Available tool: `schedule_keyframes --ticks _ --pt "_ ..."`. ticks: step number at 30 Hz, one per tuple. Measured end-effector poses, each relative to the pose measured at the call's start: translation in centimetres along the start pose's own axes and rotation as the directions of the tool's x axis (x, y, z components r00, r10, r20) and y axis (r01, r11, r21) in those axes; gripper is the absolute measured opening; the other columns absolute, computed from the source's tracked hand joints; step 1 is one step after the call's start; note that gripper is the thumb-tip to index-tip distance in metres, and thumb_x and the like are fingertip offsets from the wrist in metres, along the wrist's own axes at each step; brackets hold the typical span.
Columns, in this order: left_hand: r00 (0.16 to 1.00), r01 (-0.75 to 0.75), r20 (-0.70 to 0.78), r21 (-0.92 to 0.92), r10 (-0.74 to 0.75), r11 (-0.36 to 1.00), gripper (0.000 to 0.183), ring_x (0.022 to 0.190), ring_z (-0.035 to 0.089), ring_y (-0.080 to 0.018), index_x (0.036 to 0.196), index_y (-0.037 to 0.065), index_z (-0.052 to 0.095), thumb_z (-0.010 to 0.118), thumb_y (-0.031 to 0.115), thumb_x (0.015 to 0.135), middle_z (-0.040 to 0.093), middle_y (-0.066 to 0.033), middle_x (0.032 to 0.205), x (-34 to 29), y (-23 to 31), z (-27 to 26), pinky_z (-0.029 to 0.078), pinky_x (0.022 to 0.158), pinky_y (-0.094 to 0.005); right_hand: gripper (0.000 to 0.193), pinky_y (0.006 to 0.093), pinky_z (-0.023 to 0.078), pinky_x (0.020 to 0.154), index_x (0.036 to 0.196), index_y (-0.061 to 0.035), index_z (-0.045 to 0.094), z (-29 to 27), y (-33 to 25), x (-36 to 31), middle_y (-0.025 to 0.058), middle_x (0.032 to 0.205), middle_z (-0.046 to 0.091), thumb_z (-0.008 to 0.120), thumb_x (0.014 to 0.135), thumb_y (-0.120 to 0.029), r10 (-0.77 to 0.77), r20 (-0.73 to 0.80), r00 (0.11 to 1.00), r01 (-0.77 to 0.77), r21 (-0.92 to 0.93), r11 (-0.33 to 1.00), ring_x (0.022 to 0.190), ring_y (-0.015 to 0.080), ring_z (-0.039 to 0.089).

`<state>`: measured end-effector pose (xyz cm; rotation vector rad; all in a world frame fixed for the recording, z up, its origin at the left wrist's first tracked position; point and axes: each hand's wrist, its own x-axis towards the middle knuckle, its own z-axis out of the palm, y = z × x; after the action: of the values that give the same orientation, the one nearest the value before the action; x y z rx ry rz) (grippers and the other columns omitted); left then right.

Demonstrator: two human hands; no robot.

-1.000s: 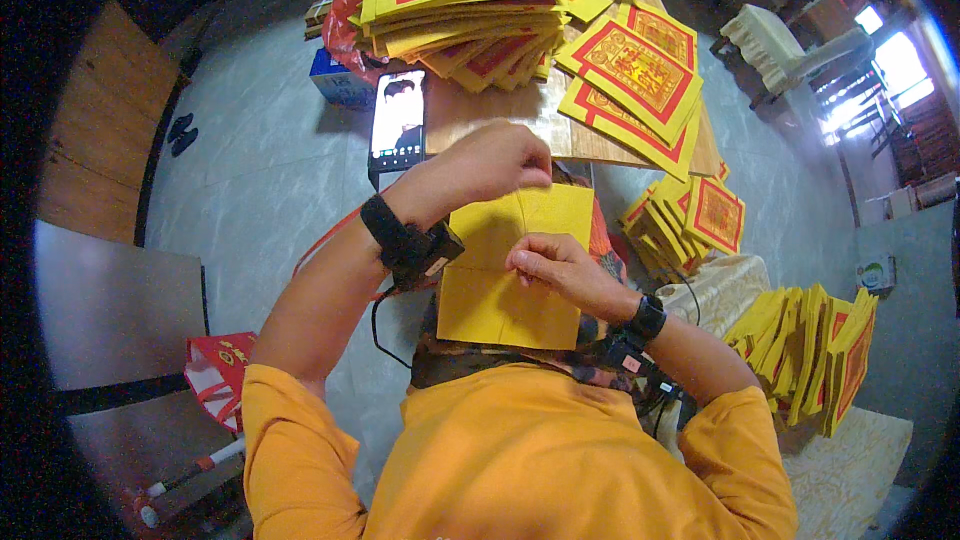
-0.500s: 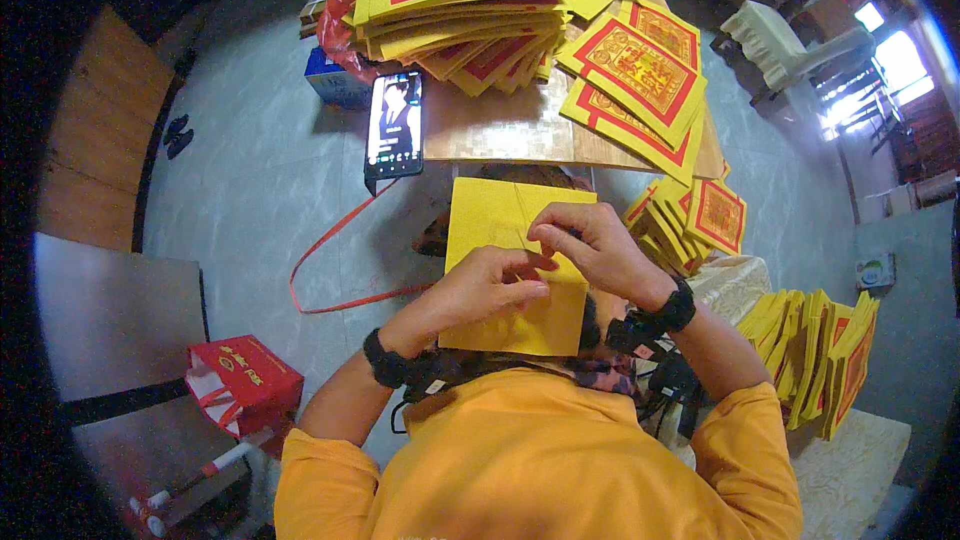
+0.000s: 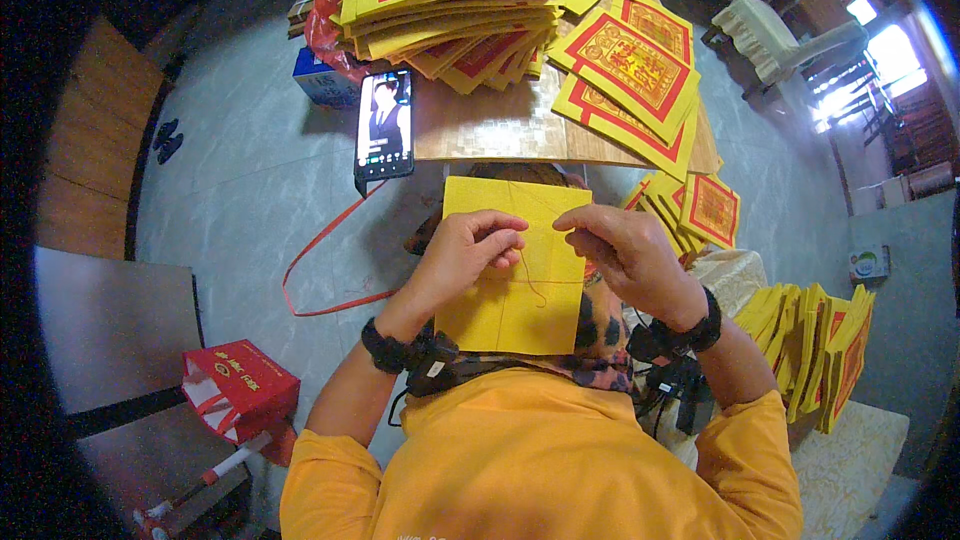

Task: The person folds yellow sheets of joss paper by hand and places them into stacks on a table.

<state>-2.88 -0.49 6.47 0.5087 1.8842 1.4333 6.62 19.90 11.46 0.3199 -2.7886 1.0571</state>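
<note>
At four o'clock from left hand [image 3: 468, 248], pinching thread [image 3: 529, 278], and eight from right hand [image 3: 628, 245], pressed together, hold unclear: yellow packet [image 3: 535, 325].

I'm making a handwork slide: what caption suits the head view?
Left hand and right hand over yellow paper crossed by thread, with a table of red-printed sheets beyond.

Yellow paper rectangle [image 3: 508, 322] supported on the lap and crossed by thin thread [image 3: 531, 278]. The left hand [image 3: 472, 248] and right hand [image 3: 638, 258] are held over it, apart, fingers curled; a loose thread end is seen below the left fingertips. Beyond, printed papers [image 3: 455, 20] are stacked on a table [image 3: 490, 140], with a phone [image 3: 384, 125] positioned at its left edge.
</note>
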Motion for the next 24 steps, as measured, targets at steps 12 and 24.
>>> schedule_keyframes --ticks 12,24 --pt "0.781 -0.613 0.080 0.289 0.620 0.735 0.023 0.075 0.065 -0.0150 0.113 0.002 0.066 0.058 0.009 0.093 0.068 -0.0101 0.088 1.1 -3.1 2.3 0.053 0.071 -0.0281 0.019 0.0381 0.049 0.055 0.105 -0.0074 0.057 2.3 -1.3 -1.1 0.0124 0.078 0.064 0.061 0.087 -0.005 -0.217 0.038 0.975 0.220 -0.129 0.967 0.068 0.0325 0.064" --pt "0.979 -0.203 -0.095 -0.510 0.180 0.836 0.020 0.082 0.065 -0.0127 0.104 0.004 0.060 0.052 0.022 0.100 0.067 -0.0095 0.097 0.3 -4.5 2.8 0.054 0.073 -0.0217 0.018 0.0396 0.050 0.063 0.106 -0.0066 0.057 5.2 1.5 -2.7 0.0154 0.078 0.064 0.056 0.088 -0.008 0.168 0.048 0.985 -0.170 0.026 0.985 0.072 0.0342 0.064"
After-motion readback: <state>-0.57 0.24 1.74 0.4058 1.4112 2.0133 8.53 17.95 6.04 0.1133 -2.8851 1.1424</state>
